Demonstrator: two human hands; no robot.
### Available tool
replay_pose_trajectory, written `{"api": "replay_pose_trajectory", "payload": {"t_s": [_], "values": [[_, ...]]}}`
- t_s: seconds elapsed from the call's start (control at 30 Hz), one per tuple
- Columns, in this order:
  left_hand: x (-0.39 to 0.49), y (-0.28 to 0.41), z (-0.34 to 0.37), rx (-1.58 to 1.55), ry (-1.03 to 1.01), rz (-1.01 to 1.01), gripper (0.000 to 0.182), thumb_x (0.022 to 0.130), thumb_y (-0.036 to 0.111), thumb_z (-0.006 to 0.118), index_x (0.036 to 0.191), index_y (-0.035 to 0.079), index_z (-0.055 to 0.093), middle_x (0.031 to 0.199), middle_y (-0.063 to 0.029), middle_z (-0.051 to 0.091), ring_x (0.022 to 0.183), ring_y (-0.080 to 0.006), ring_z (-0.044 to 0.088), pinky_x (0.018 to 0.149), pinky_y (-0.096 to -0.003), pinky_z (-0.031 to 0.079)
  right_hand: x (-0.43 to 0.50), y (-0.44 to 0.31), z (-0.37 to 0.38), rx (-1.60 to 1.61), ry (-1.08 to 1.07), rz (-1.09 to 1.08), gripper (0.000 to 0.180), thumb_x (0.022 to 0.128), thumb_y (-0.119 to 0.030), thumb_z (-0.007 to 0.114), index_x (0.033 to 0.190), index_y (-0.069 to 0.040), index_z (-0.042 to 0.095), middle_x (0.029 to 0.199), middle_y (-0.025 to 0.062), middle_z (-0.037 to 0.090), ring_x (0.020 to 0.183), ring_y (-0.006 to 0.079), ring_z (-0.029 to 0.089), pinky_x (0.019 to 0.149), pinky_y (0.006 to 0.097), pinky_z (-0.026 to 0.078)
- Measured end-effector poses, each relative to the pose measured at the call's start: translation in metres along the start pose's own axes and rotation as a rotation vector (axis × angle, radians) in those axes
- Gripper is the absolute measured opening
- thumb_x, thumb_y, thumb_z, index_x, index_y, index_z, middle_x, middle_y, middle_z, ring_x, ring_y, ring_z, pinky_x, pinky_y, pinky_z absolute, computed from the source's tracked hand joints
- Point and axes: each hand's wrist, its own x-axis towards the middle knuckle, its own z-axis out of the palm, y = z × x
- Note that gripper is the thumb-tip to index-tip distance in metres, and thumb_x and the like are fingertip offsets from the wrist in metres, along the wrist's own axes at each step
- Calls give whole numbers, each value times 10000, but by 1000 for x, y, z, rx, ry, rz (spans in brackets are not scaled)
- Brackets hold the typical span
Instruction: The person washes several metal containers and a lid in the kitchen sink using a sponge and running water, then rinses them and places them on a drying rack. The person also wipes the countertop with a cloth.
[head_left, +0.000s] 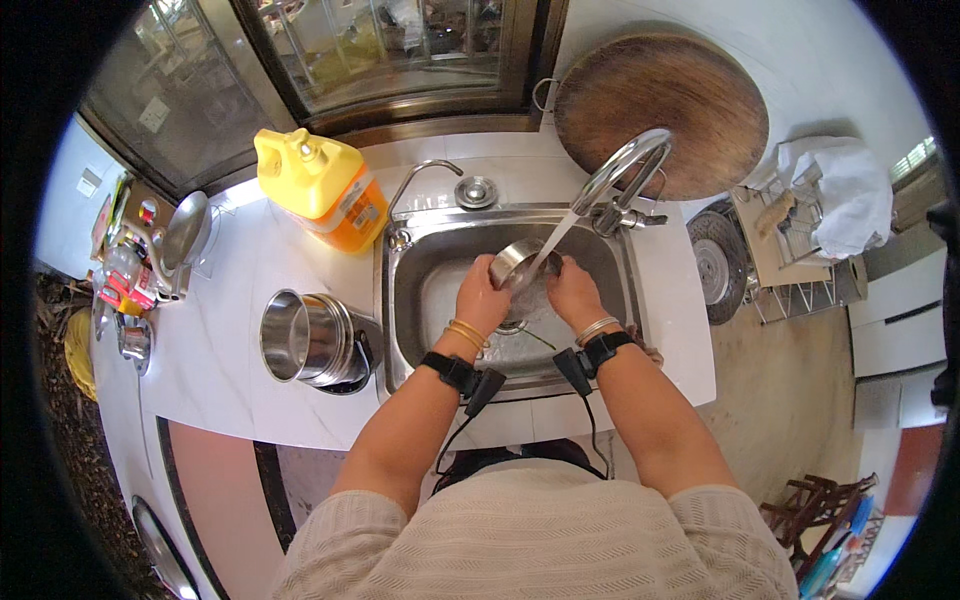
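Both my hands grip a round stainless-steel vessel by its opposite sides, above the basin of a steel sink. My left hand is on its left side and my right hand on its right. Water runs from a curved chrome faucet into the tilted vessel; splashing blurs its inside. Below my hands a thin green stem lies by the drain, which is partly hidden.
Left of the sink stand stacked steel containers and a large yellow detergent jug. A smaller tap and a sink strainer are at the back. A round wooden board leans on the wall. A wire rack stands at right.
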Motion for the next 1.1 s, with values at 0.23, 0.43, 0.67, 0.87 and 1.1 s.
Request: {"api": "replay_pose_trajectory", "payload": {"t_s": [0.23, 0.43, 0.67, 0.87, 1.1], "values": [[36, 46, 26, 114, -25, 317, 373, 670, 95, 690, 1018, 2, 596, 1018, -200, 604, 985, -411, 567, 874, -445, 470, -4, 30, -18, 202, 117, 105, 451, 863, -114, 555, 1286, 25, 484, 1087, 304, 617, 1016, 453, 597, 889, 483, 486], [21, 53, 21, 350, -162, 517, 368, 664, 110, 705, 1013, 66, 596, 1093, -164, 567, 1066, -385, 528, 903, -464, 437, -28, 34, -35, 320, 82, -23, 445, 863, -22, 538, 1303, -58, 481, 1261, 246, 543, 1174, 412, 514, 974, 447, 438], [-27, 30, 0, 215, 13, 332, 587, 641, 34, 738, 1179, 44, 503, 1246, -214, 486, 1189, -428, 442, 991, -482, 393, -35, -1, -22, 134, 292, -413, 452, 825, 22, 574, 1259, -94, 522, 1240, 196, 536, 1168, 383, 509, 995, 433, 427], [-41, 11, -12, 91, 13, 224, 739, 655, -6, 727, 1308, 19, 382, 1314, -253, 426, 1243, -448, 405, 1064, -466, 367, -30, -31, -19, 176, 300, -598, 468, 789, 34, 615, 1231, -80, 513, 1256, 189, 514, 1167, 391, 501, 991, 439, 424], [-27, 12, -14, 103, 51, 430, 769, 639, -32, 721, 1328, 32, 386, 1361, -250, 400, 1272, -432, 400, 1082, -448, 361, -33, -16, -28, 157, 449, -682, 518, 747, 67, 667, 1215, -40, 473, 1300, 210, 466, 1184, 389, 494, 1005, 414, 428]]}}
